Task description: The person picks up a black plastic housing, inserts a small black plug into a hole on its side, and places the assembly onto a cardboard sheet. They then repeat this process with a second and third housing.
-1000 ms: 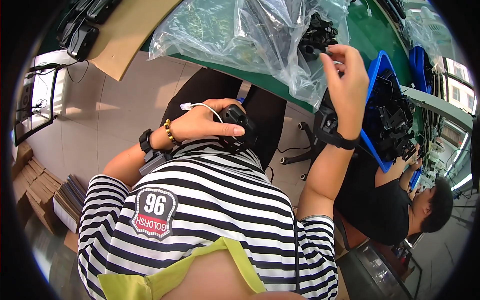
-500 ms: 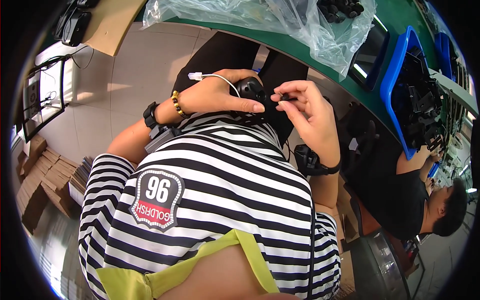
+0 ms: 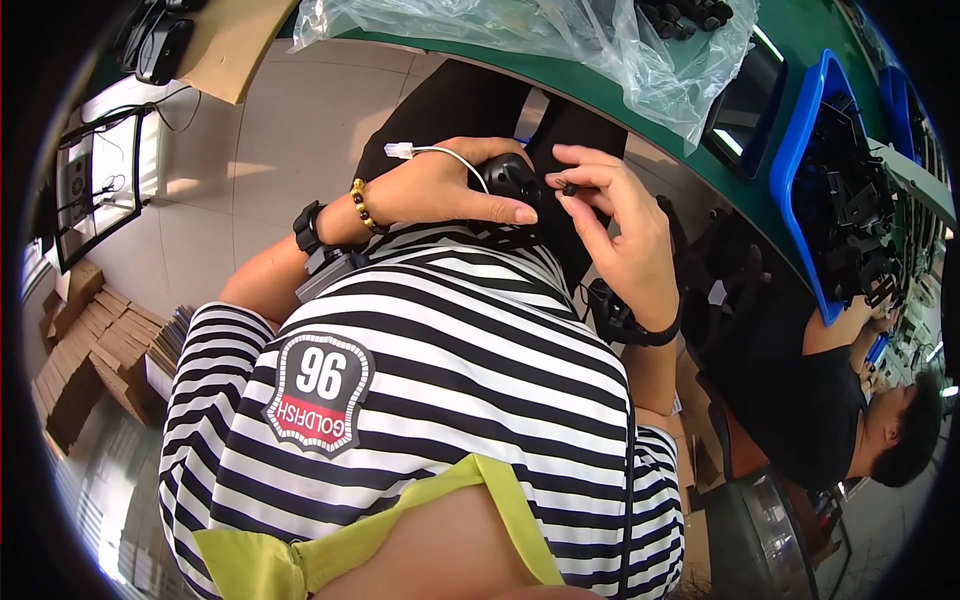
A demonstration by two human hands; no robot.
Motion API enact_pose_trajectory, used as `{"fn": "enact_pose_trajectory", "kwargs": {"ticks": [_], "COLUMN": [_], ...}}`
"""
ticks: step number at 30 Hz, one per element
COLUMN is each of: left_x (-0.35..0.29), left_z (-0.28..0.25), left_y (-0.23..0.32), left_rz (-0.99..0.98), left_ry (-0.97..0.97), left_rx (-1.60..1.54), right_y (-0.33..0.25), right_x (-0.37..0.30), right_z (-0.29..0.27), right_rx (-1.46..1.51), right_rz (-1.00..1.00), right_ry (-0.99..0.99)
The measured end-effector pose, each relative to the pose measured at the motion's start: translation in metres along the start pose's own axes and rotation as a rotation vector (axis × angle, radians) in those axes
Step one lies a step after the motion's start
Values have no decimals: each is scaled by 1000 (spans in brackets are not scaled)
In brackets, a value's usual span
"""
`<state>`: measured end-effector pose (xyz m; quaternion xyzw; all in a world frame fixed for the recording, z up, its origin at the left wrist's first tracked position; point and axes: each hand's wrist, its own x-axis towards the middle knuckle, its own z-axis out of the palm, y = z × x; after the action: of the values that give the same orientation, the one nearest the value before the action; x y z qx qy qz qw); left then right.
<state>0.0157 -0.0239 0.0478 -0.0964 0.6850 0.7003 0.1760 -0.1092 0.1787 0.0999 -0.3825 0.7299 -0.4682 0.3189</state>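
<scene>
My left hand (image 3: 430, 192) is wrapped round a black rounded device (image 3: 512, 177), its thumb lying along the near side. From the device a thin white cable loops back over the hand and ends in a white plug (image 3: 399, 150). Just right of the device, my right hand (image 3: 632, 225) pinches a small black part (image 3: 569, 188) between thumb and fingertips, with one finger lifted away. A small gap separates that part from the device. What the small part is exactly, I cannot make out. Both hands are above my lap.
Ahead is a green table (image 3: 440, 45) with a clear plastic bag (image 3: 640, 70) and black parts on it. To the right stands a blue bin (image 3: 783, 190) of black pieces, with a co-worker (image 3: 800, 400) beyond. Flattened cardboard (image 3: 100, 345) is stacked at left.
My right hand's upper finger has lifted off the small black part, which has turned slightly in the grip. The left hand still holds the device; the whole view has shifted a little.
</scene>
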Motion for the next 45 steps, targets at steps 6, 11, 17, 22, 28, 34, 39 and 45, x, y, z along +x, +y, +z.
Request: {"fn": "enact_pose_trajectory", "kwargs": {"ticks": [6, 11, 17, 22, 28, 34, 39, 45], "left_x": [1, 1, 2, 2, 2, 3, 4, 5], "left_z": [0, -1, 1, 1, 1, 3, 3, 3], "left_y": [1, 3, 2, 6, 5, 2, 2, 8], "left_rz": [11, -24, 15, 14, 28, 64, 39, 15], "left_ry": [-2, -20, 4, -5, -4, -17, -29, -35], "left_rx": [-16, -26, -17, -22, 13, 8, 3, 2], "right_y": [5, 10, 7, 9, 8, 7, 6, 5], "right_x": [-1, 3, 3, 2, 1, -1, -1, 0], "right_z": [-1, 2, 10, 12, 11, 12, 12, 9], "right_rx": [-129, -225, -146, -147, -94, -84, -134, -193], "right_rz": [-107, -244, -182, -190, -145, -153, -159, -131], "right_ry": [1, 19, 81, 98, 75, 86, 67, 39]}}
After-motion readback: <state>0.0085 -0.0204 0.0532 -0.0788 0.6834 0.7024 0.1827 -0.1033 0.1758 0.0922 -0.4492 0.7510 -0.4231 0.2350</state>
